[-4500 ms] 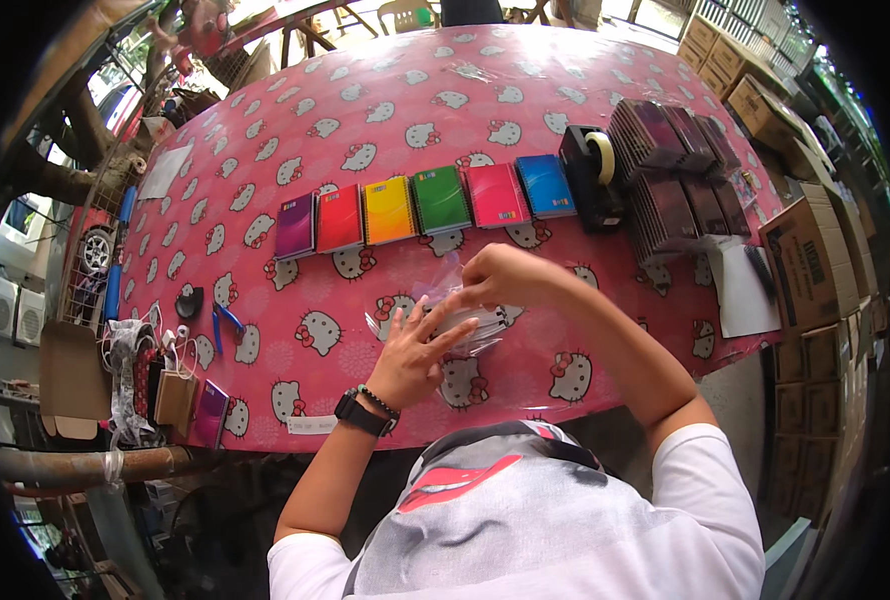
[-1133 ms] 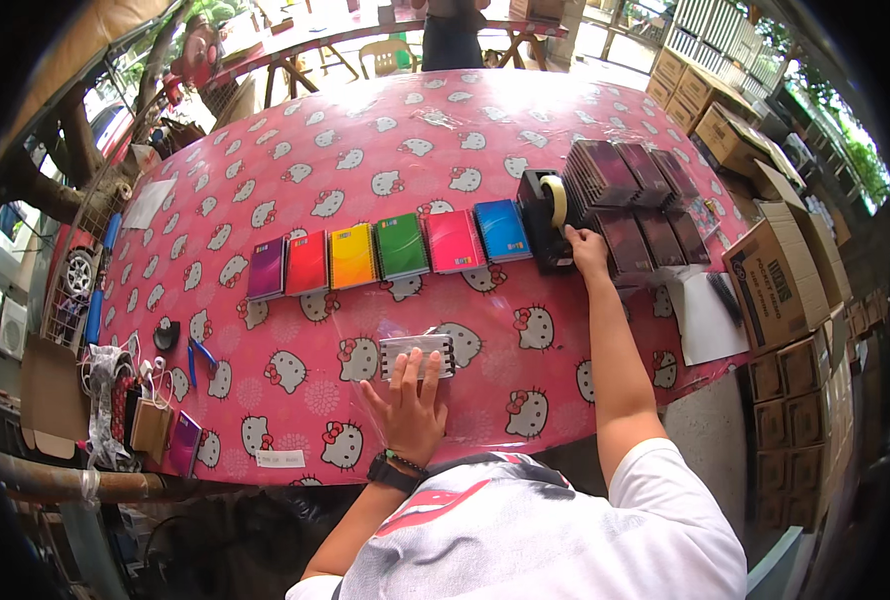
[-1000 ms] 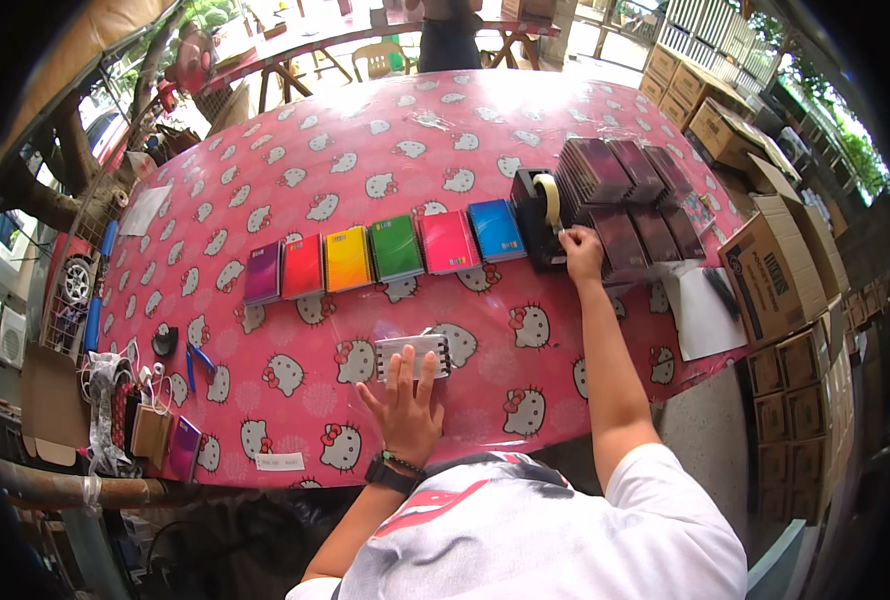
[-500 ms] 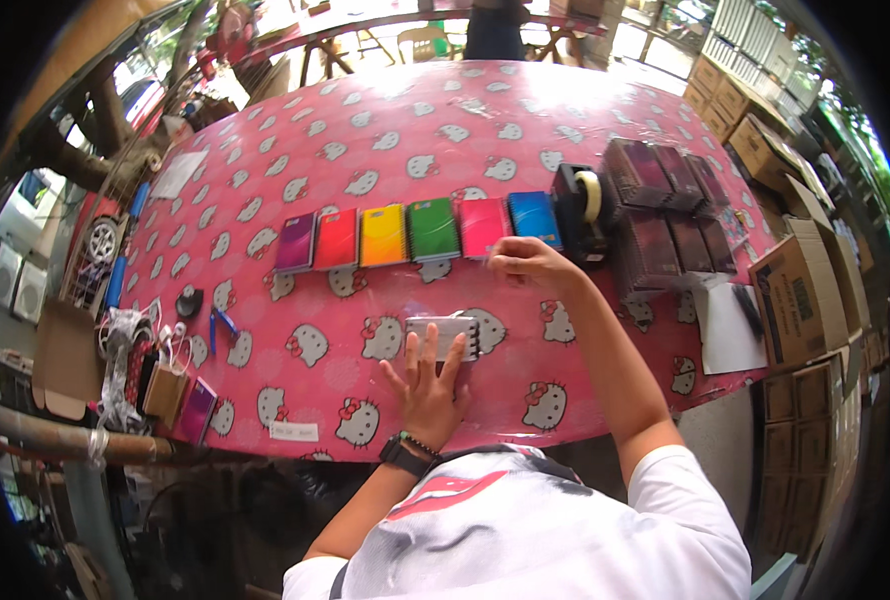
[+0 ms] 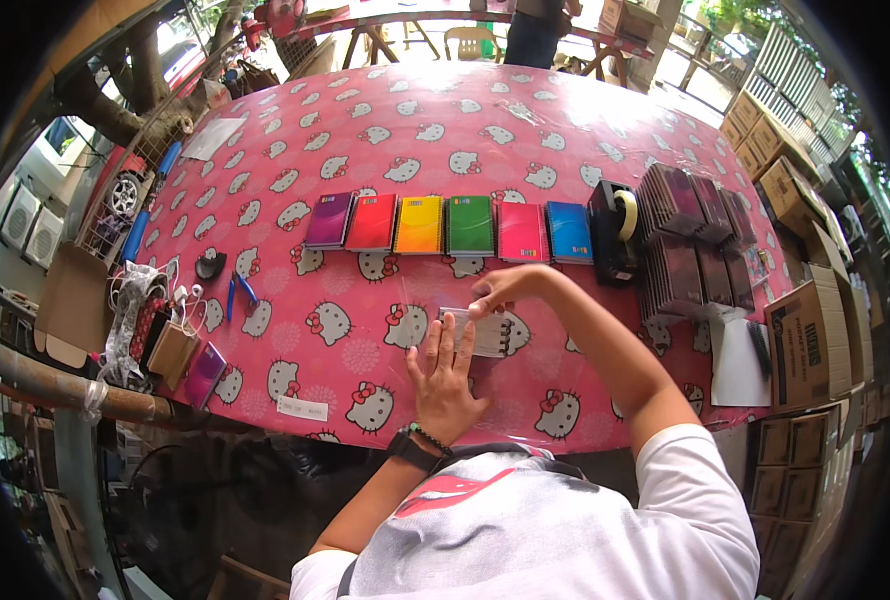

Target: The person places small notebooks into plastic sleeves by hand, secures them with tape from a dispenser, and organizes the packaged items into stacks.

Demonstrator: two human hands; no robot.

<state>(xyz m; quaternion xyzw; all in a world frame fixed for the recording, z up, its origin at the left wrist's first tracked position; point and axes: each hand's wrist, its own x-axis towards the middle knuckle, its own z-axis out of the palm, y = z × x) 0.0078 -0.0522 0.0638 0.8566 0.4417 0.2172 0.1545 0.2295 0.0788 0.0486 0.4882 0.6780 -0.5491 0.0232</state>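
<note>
A small pale spiral notebook [image 5: 490, 338] lies on the pink table in front of me, its coil on the right side. My left hand [image 5: 447, 375] is flat on its left part, fingers stretched out. At the notebook's top edge is my right hand [image 5: 508, 289], thumb and fingers pinched together; anything between them is too small to make out. Just beyond, several spiral notebooks stand in a row: purple [image 5: 329, 219], red [image 5: 372, 222], yellow [image 5: 420, 224], green [image 5: 470, 225], pink [image 5: 521, 231] and blue [image 5: 569, 232].
Right of the row stand a black tape dispenser [image 5: 613, 240] and stacked dark notebooks [image 5: 675, 205]. White paper [image 5: 738, 365] lies near a cardboard box [image 5: 810, 340]. Blue-handled pliers [image 5: 240, 292], a black round object [image 5: 210, 265] and a white label strip [image 5: 303, 408] are at left.
My right hand has come down from beside the pink notebook to the top edge of the pale one. My left hand stays on that notebook. The whole view has shifted slightly.
</note>
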